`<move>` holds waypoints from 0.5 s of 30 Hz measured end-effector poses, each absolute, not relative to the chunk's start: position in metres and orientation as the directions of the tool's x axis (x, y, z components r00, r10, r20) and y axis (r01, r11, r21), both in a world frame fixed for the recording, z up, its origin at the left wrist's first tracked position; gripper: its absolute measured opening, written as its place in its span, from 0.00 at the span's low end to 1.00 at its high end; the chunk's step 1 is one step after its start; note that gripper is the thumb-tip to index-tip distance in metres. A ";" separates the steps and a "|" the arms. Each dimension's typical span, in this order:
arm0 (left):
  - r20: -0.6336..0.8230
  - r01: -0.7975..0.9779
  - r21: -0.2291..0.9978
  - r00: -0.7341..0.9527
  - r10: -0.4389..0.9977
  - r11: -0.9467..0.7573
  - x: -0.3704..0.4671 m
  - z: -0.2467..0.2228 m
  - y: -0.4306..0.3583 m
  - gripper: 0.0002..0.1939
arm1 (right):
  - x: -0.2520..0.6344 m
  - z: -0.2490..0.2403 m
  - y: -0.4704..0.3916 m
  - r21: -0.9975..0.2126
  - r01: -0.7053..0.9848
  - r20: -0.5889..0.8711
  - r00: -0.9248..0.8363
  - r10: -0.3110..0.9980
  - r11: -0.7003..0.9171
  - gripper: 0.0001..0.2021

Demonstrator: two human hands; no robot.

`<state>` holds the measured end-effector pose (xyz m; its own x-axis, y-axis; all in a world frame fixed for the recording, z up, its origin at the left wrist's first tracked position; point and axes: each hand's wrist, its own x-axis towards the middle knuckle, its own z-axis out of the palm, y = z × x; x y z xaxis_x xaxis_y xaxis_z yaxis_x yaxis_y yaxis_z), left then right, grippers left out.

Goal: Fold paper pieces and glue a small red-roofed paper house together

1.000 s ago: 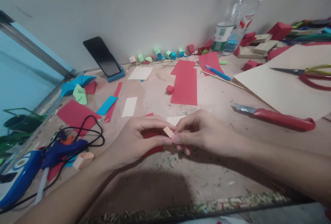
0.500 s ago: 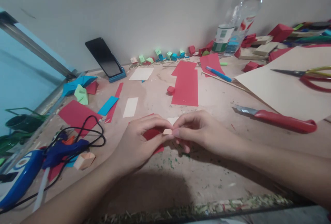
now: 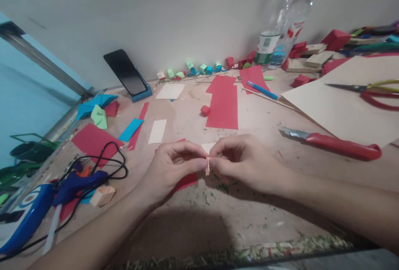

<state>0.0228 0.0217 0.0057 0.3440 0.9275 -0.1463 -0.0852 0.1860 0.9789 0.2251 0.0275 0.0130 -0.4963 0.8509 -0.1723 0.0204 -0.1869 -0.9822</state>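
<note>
Between my fingertips is a small folded piece of pale peach paper [image 3: 207,167], seen nearly edge-on. My left hand [image 3: 177,164] pinches it from the left with thumb and forefinger. From the right, my right hand [image 3: 240,157] grips the same piece, its thumb close to the left one. Red paper [image 3: 187,182] lies under my left hand, partly covered. A white paper piece [image 3: 207,147] shows on the table just behind the fingertips. A peach folded paper box [image 3: 102,196] sits to the left, by my left forearm.
A red-handled knife [image 3: 339,144] lies at right, blade bare, with scissors [image 3: 364,89] on a large cream sheet [image 3: 343,112] behind it. A blue glue gun [image 3: 77,184] and its cord are at left. A phone [image 3: 126,72] and two bottles [image 3: 269,45] stand at the back.
The peach paper has turned in my fingers from lying flat to hanging narrow and upright. My right fingers have curled in more; both hands stay close together.
</note>
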 end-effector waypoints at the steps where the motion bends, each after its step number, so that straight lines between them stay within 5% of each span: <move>1: -0.156 -0.077 0.978 0.342 0.927 0.194 0.024 0.007 0.021 0.02 | 0.225 0.012 0.027 -0.986 0.028 -0.159 -0.492 0.856 -0.167 0.04; 15: -0.201 -0.025 0.976 0.291 0.935 0.218 0.023 0.012 0.018 0.05 | 0.228 0.013 0.023 -0.971 0.190 0.040 -0.480 0.876 0.148 0.07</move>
<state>0.0233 0.0184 0.0117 0.2909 0.9354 -0.2011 -0.0252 0.2176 0.9757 0.2283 0.0225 0.0133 -0.4800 0.8764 0.0397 0.1900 0.1480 -0.9706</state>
